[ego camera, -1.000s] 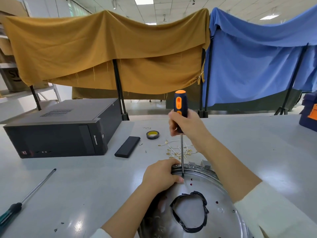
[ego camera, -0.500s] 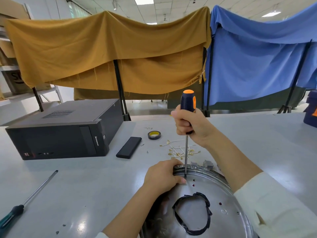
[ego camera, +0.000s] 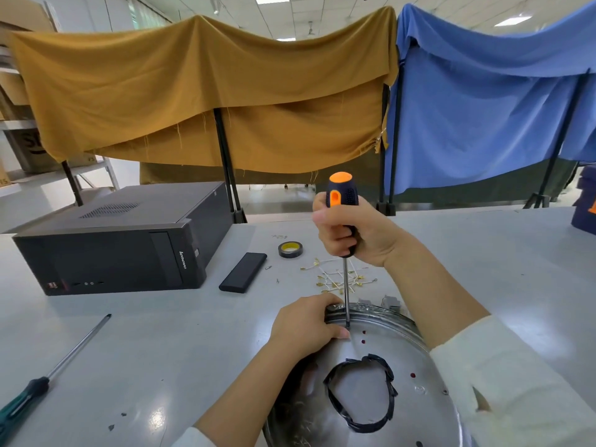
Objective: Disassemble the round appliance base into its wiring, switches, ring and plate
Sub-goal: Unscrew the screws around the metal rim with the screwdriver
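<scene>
My right hand [ego camera: 350, 227] is clenched in a full fist around the black-and-orange handle of a screwdriver [ego camera: 342, 201], which I hold upright; its steel shaft runs straight down and the tip sits on the shiny round metal appliance base [ego camera: 403, 398], just inside the base's far rim. My left hand [ego camera: 306, 324] curls over that same rim, fingers wrapped on the raised edge and thumb lying flat on the plate right beside the screwdriver tip. The base lies at the near edge of the grey desk [ego camera: 161, 350], partly cut off by the bottom of the view, with a ragged opening [ego camera: 361, 398] edged in black tape in its middle and a few small red-rimmed holes around it.

Compared with half a second ago, both hands keep the same hold and the tip stays at the same spot on the rim; the handle has turned a little in my fist.

Just beyond the base, a scatter of thin pale wires with brass terminals [ego camera: 335, 279] lies on the desk. Further back sit a roll of black tape with a yellow core [ego camera: 291, 250] and a flat black rectangular case [ego camera: 243, 276]. A black desktop computer tower [ego camera: 125, 240] lies on its side toward the far left edge. Near the left corner lies a second screwdriver with a green-and-black handle [ego camera: 54, 372].
</scene>
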`<state>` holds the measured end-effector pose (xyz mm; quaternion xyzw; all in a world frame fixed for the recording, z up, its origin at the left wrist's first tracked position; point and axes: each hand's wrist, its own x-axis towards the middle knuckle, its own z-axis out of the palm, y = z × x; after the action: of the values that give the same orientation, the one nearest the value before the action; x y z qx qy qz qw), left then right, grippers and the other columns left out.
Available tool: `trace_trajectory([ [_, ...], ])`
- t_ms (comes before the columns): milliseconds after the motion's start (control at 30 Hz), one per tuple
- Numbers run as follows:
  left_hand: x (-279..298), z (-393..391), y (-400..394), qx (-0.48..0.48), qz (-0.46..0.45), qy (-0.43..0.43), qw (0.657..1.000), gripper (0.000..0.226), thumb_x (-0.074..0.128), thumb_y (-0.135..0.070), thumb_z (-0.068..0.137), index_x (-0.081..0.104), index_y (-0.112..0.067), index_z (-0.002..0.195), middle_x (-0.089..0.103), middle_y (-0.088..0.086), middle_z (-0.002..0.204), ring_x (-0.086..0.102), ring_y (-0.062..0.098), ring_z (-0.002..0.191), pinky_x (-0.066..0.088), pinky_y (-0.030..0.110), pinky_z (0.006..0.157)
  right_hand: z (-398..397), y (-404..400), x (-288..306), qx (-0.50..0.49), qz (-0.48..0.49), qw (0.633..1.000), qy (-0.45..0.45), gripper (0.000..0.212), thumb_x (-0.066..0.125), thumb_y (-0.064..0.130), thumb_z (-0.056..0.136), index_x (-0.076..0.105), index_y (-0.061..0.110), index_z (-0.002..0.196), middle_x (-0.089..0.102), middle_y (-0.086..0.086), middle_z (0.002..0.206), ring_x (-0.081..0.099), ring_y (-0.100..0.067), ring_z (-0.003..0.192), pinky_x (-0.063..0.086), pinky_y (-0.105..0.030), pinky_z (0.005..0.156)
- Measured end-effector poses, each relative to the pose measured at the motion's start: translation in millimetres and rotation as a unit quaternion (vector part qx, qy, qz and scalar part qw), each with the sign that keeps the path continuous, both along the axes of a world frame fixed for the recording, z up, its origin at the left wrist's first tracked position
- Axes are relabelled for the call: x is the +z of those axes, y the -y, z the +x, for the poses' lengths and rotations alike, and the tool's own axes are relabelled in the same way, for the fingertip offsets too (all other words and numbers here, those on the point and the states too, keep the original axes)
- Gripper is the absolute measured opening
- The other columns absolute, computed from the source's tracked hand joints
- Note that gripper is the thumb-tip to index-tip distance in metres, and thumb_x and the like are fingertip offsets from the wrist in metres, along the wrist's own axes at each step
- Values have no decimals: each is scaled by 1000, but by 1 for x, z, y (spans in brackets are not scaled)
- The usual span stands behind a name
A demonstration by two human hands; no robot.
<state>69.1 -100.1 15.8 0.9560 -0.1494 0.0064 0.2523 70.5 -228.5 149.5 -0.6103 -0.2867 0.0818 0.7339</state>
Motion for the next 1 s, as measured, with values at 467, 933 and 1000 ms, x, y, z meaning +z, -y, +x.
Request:
trace_trajectory([
  [467, 0, 0, 0, -7, -3, 2, 1000, 57, 68, -53, 70, 49, -44, 123, 59, -18, 120, 54, 11, 111, 35, 23, 77, -4, -17, -8, -329, 23, 941, 75, 27, 62, 13, 81, 40, 19, 65, 37, 3, 53, 33, -13, 43, 32, -22, 39],
  [933, -1, 0, 0, -6, -5, 4, 1000, 55, 68, -54, 70, 50, -44, 121, 60, -19, 118, 54, 10, 109, 34, 22, 76, -4, -21, -15, -444, 8, 888, 118, 23, 61, 17, 83, 41, 22, 73, 42, 2, 62, 41, -12, 52, 37, -23, 46],
  [1000, -1, 0, -1, -5, 0, 7, 1000, 57, 68, -54, 70, 49, -44, 123, 59, -18, 121, 53, 11, 113, 34, 22, 78, -2, -14, -8, -308, 33, 949, 50, 25, 61, 10, 78, 40, 18, 68, 36, 2, 52, 31, -15, 43, 29, -23, 40],
])
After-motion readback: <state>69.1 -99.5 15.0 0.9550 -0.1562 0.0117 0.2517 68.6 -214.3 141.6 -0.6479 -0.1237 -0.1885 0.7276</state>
